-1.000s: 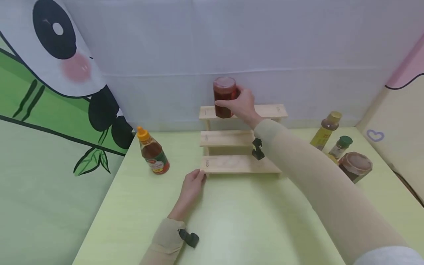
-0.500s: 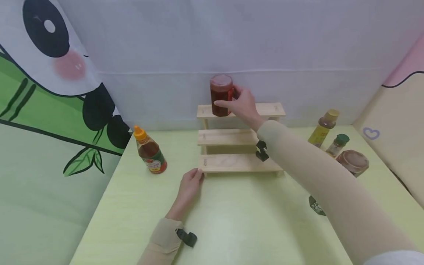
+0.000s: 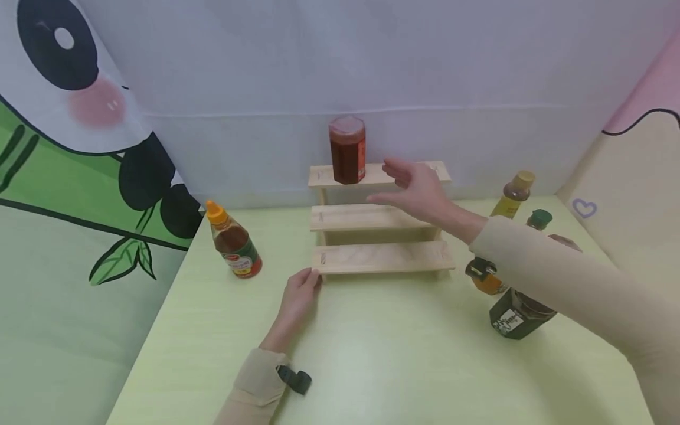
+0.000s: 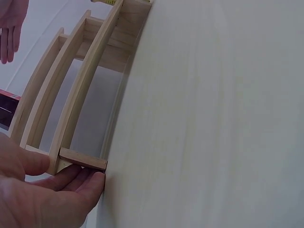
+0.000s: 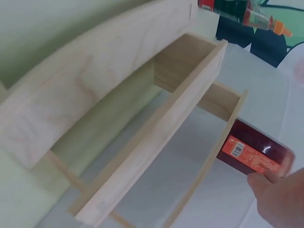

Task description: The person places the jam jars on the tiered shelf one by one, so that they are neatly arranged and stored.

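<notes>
A red jar (image 3: 347, 150) stands upright on the left part of the top step of a wooden three-step rack (image 3: 382, 258). My right hand (image 3: 411, 186) hovers just right of the jar with its fingers spread, holding nothing. In the right wrist view the red jar (image 5: 254, 154) lies just beyond one fingertip (image 5: 273, 197). My left hand (image 3: 304, 283) lies flat on the table with its fingers against the bottom step's left corner. The left wrist view shows those fingers (image 4: 71, 183) touching the rack's corner (image 4: 83, 161).
A sauce bottle with an orange cap (image 3: 232, 248) stands left of the rack. To the right, partly behind my right arm, are a yellow-capped bottle (image 3: 512, 195), a green-capped bottle (image 3: 539, 219) and a dark jar (image 3: 517, 313). Fabric walls enclose the green table (image 3: 372, 366).
My right hand has let go of the red jar, which now stands on the top step, and has drawn back to the right. The left hand has stayed at the rack's corner.
</notes>
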Available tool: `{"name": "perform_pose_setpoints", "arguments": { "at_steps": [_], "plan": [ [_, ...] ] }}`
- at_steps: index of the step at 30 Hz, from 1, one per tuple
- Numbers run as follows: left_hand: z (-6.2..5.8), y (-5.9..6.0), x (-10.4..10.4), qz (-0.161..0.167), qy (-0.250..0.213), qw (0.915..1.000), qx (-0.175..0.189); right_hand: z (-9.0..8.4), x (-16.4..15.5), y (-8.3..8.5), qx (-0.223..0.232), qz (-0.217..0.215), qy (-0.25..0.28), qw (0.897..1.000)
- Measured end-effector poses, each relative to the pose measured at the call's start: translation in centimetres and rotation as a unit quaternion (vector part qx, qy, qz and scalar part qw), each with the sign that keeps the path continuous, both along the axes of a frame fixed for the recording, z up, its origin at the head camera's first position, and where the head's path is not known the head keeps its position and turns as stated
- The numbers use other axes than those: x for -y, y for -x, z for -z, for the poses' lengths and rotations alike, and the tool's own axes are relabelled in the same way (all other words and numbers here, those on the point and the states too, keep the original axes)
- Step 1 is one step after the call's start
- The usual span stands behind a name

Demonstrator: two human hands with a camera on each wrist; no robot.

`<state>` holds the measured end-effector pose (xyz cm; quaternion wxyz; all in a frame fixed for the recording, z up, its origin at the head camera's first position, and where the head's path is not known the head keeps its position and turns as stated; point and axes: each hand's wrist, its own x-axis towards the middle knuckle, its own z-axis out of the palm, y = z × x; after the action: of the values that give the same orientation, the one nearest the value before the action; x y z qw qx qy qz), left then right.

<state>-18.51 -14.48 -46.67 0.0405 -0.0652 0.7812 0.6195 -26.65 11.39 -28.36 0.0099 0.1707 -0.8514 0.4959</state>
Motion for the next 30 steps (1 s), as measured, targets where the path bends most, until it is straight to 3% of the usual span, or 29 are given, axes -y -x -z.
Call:
{"name": "perform_pose_setpoints", "arguments": {
  "at_steps": [8,11,19,26,30],
  "plan": [
    [0.0,0.2,0.6,0.001,-0.009,0.9999,0.009,-0.1,-4.3,-4.3,0.010,-0.004,-0.035,0.999],
    [0.0,0.5,0.7,0.001,-0.022,0.9997,0.011,-0.1,-5.8,-5.7,0.012,0.000,-0.023,1.000],
    [0.0,0.6,0.7,0.000,-0.037,0.9993,0.010,-0.1,-9.9,-8.9,-0.030,0.042,-0.054,0.997],
    [-0.2,0.5,0.6,-0.006,-0.040,0.9992,0.005,0.3,-13.5,-10.6,-0.049,0.073,-0.043,0.995],
    [-0.3,0.5,0.6,-0.003,-0.054,0.9985,0.003,1.2,-15.6,-11.2,-0.034,0.094,-0.021,0.995]
  ]
}}
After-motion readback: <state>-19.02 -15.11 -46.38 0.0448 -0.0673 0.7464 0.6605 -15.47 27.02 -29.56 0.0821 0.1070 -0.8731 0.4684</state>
